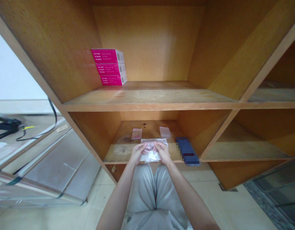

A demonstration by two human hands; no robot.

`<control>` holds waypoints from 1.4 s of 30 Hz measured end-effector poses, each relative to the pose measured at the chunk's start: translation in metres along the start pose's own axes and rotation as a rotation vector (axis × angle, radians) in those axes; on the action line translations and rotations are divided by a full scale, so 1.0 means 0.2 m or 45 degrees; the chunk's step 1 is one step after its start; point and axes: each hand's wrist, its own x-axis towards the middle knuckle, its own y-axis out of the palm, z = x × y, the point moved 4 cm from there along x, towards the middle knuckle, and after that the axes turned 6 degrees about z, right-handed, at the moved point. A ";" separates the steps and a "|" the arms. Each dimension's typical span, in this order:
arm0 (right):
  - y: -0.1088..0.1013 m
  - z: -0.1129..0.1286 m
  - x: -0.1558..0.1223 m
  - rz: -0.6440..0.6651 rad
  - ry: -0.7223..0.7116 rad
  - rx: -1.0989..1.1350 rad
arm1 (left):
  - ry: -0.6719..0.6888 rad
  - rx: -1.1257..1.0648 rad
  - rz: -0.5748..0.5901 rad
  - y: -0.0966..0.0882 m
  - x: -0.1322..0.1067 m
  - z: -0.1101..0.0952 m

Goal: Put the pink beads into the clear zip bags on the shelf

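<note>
Closest of all, pale grey trousers [155, 198] under two bare forearms reaching forward. Left hand [137, 153] and right hand [163, 152] side by side just above the front edge of a low plywood shelf [120, 155], the fingers of both drawn narrow, tips pinching the upper part of a small clear plastic bag [150, 152] with something pinkish inside, the two hands almost meeting at the middle. The bag held right over a flat, whitish translucent plastic sleeve [154, 141] lying on the shelf and partly hidden behind the hands. Just beside the right hand, a dark blue oblong object [187, 151], blurred past telling what it is, lying aslant and jutting over the shelf edge. Farther back on the same shelf, two small translucent plastic packets [137, 133] [165, 132], well apart from each other, both near the rear wall. Above, a higher wooden shelf [149, 95] with three magenta-and-white cardboard boxes [110, 67] stacked flat against its left wall, printed labels facing out, the text too small to read. Beyond those, the honey-coloured rear panel [149, 41] of the cabinet. Off to the left, past the cabinet side, flat strapped grey packages [58, 169] leaning low over a cream tiled floor [99, 201], and a black strap [8, 124] trailing from a dark bundle.
</note>
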 end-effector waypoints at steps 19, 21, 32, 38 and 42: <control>0.00 0.01 0.00 -0.031 0.012 0.140 | 0.048 0.115 -0.046 0.03 0.00 -0.02; 0.00 0.01 0.00 -0.037 -0.002 0.112 | 0.043 0.096 -0.047 0.03 0.00 -0.02; -0.06 0.00 0.05 -0.189 -0.005 0.408 | 0.084 0.005 0.037 0.02 -0.01 -0.03; -0.25 0.14 0.24 -0.392 -0.260 0.041 | 0.086 0.051 0.065 0.03 -0.01 -0.04; -0.38 0.12 0.42 -0.475 -0.248 -0.201 | 0.079 0.056 0.059 0.03 -0.01 -0.04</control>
